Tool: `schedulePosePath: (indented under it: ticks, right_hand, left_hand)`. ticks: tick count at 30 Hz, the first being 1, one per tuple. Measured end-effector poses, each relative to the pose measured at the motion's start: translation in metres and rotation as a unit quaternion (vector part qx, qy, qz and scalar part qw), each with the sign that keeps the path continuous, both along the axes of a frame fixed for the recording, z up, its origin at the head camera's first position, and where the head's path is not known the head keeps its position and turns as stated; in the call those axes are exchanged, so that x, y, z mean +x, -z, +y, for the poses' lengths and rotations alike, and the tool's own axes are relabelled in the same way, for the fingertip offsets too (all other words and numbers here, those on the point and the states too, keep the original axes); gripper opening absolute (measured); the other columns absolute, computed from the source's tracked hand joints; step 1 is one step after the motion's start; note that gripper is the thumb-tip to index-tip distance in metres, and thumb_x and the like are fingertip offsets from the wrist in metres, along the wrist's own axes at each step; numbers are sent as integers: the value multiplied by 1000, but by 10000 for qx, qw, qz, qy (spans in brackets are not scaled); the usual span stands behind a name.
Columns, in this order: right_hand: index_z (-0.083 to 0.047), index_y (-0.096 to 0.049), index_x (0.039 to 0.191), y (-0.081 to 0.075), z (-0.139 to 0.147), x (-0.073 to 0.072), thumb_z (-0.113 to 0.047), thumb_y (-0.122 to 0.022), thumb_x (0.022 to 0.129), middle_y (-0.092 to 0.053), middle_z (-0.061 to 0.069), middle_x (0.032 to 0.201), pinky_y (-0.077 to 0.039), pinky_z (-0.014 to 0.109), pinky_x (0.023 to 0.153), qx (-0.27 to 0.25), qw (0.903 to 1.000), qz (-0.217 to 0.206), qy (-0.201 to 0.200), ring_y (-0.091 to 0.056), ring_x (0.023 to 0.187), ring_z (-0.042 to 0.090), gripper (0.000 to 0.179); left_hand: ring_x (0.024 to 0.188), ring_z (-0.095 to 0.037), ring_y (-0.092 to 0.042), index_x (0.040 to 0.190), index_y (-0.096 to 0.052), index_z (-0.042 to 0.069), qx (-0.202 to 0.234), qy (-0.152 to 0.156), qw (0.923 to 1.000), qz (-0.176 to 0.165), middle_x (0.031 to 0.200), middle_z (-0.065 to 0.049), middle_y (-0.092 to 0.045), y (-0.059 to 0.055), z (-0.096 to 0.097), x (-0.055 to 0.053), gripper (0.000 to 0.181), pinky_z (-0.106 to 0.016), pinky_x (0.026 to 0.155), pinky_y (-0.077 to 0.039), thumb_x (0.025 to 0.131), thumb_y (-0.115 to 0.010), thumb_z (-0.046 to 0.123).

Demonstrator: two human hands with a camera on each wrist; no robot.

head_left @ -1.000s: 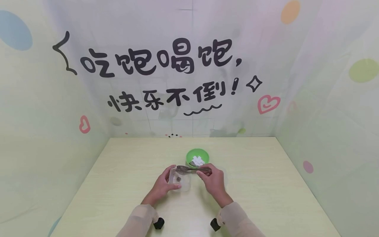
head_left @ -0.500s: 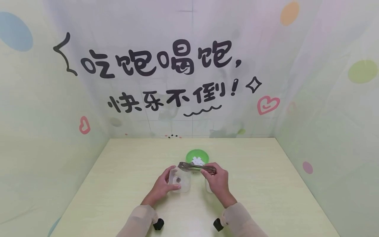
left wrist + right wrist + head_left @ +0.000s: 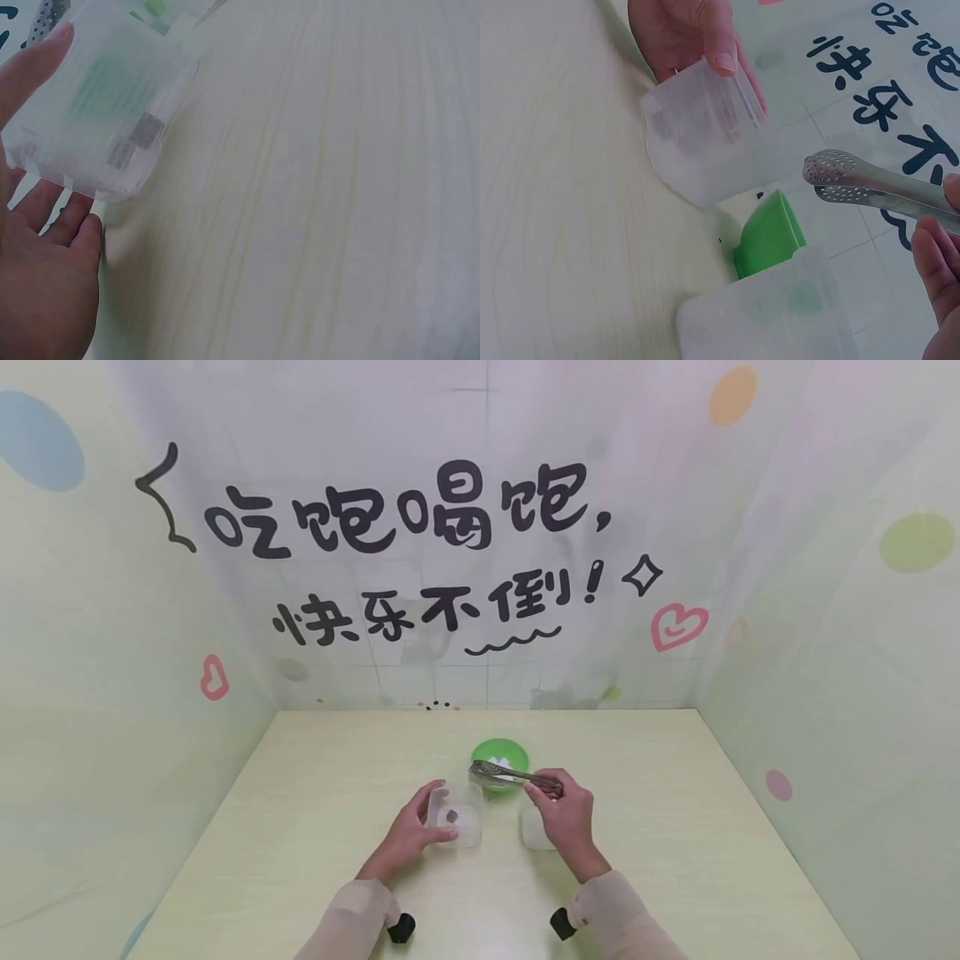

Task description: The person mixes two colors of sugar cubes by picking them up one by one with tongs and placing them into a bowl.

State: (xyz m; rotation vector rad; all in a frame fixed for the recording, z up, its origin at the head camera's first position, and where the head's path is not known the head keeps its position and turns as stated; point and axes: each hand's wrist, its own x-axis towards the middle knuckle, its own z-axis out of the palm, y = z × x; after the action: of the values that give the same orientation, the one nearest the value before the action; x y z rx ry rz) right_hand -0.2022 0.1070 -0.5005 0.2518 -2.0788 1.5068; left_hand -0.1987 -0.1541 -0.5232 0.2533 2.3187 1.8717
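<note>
My left hand (image 3: 408, 833) grips a clear plastic container (image 3: 468, 837) by its left side, thumb over the near edge. A small dark cube (image 3: 452, 816) lies inside it. My right hand (image 3: 567, 817) holds metal tongs (image 3: 889, 189) with perforated ends. The tong tips lie close together, with nothing plainly visible between them. In the head view they overlap the left part of a green bowl (image 3: 498, 747), raised above the table in the right wrist view. White pieces (image 3: 498, 763) lie in the bowl, partly hidden behind the tongs.
A second clear plastic container (image 3: 533, 830) stands on the table (image 3: 337, 760), partly hidden under my right hand. Behind the table rises a printed backdrop (image 3: 420, 677), and side panels flank it.
My right hand and the tongs have moved right, from over the left container toward the green bowl, uncovering part of the second container. My left hand stays on its container.
</note>
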Motion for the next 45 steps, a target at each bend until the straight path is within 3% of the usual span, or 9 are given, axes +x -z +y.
schedulePosePath:
  ticks: [11,18,22,25,32,39,45]
  right_hand:
    - [1,-67,93,0,13,-2,0,-80,77,-73,12,84,-57,21,57,159,9995,197,207,-70,69,23,20]
    - [1,-68,94,2,14,-1,1,-80,77,-73,12,84,-56,18,57,132,9993,308,181,-70,69,23,21]
    - [0,-68,94,4,14,-1,1,-80,77,-73,12,84,-56,17,57,82,9992,353,189,-70,69,22,21]
    - [-1,-68,94,4,14,0,1,-80,77,-73,11,84,-56,18,57,75,9992,324,224,-70,68,20,21]
    - [-3,-68,93,5,9,3,-1,-80,78,-74,8,84,-58,22,58,41,9996,274,95,-70,70,16,20]
    - [-2,-68,93,7,3,7,-1,-80,78,-73,6,83,-59,30,56,-30,9994,318,-127,-69,69,13,19]
    - [-4,-69,93,9,-2,10,-7,-82,78,-73,4,81,-58,23,58,-19,9994,192,-273,-69,69,12,20]
  left_hand:
    - [138,-42,-30,148,-35,0,-97,-27,9999,3,146,-26,-39,-2,1,1,86,-48,113,-26,75,-81,2]
    - [139,-38,-31,147,-39,8,-29,-277,9996,-13,147,-21,-41,29,-3,-13,88,-46,114,-26,72,-84,2]
    - [139,-36,-32,147,-39,10,-32,-283,9996,-7,147,-19,-42,33,-4,-14,88,-44,114,-27,72,-84,3]
    - [139,-38,-30,148,-38,8,6,-245,9997,-28,148,-21,-40,29,-3,-12,89,-45,114,-26,72,-84,2]
    - [138,-42,-30,148,-35,1,-88,-52,9999,50,148,-27,-36,-1,-1,0,87,-49,112,-27,75,-82,4]
    - [137,-41,-32,148,-35,1,-90,-29,10000,12,146,-26,-40,-4,0,1,87,-47,112,-28,75,-82,4]
    - [138,-42,-31,148,-34,1,-130,-34,9999,20,147,-26,-38,-2,0,1,87,-48,112,-27,76,-82,4]
